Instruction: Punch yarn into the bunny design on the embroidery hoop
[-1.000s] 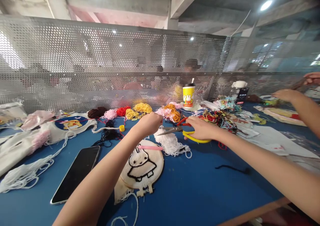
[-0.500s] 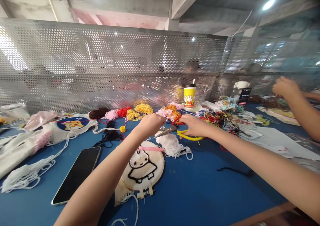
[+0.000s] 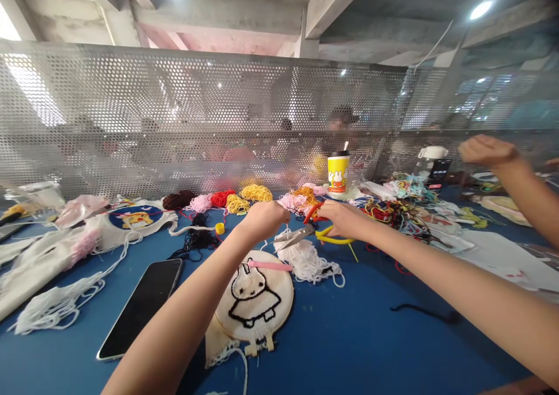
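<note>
My left hand (image 3: 267,221) is closed in a pinch on a strand of white yarn above a loose white skein (image 3: 308,259). In my right hand (image 3: 343,219) is a pair of scissors (image 3: 292,239) with red and yellow handles. Its blades point left, slightly apart, just below my left fingers and close to the white strand. Beneath lies an embroidery hoop (image 3: 257,320) whose cloth shows a rabbit outlined in black. A pink pen-like tool (image 3: 269,265) rests across the hoop's upper edge.
A phone (image 3: 140,307) lies left of the hoop, beside white yarn (image 3: 52,306). Coloured yarn bundles (image 3: 256,193) line the back, near a yellow cup (image 3: 338,172). A perforated metal screen (image 3: 196,121) stands behind. Another person's hand (image 3: 488,149) is raised at right.
The scissor blades have parted and both now show beneath my left hand. The view has shifted slightly. At right, the other person's hand has moved left.
</note>
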`<state>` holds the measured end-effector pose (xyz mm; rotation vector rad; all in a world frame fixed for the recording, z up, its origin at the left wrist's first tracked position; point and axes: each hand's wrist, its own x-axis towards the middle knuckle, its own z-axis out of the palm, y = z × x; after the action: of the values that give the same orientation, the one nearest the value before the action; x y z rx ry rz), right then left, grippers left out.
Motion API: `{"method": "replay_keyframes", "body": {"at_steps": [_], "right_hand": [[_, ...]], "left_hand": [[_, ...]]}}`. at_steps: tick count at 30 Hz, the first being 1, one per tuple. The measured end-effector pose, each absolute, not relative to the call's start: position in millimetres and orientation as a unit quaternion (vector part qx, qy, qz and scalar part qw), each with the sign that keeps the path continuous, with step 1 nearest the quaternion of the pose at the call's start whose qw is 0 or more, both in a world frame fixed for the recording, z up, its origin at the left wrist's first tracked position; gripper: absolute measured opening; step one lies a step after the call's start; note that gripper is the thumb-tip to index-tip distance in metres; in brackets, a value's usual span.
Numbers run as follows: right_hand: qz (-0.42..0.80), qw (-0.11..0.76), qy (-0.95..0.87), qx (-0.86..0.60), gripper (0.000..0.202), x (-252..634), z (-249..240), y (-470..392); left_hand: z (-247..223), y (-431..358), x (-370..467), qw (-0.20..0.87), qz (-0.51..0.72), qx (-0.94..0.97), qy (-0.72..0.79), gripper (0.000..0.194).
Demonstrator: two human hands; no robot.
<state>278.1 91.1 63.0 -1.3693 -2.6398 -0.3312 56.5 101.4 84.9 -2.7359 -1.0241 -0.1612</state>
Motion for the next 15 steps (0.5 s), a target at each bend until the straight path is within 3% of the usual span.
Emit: {"method": "replay_keyframes", "body": {"at_steps": [7, 15], "right_hand": [[-0.119, 0.073, -0.835, -0.533, 0.022, 299.2, 54.4, 99.5], [-0.090, 0.097, -0.749, -0.649, 0.035, 321.6, 24.0, 104.3]], "left_hand": [[92.0, 104.8, 49.0, 0.106, -0.076, -0.913, -0.386, 0.019], [101.9, 118.4, 18.7, 0.096, -0.094, -0.856, -0.499, 0.022]]}}
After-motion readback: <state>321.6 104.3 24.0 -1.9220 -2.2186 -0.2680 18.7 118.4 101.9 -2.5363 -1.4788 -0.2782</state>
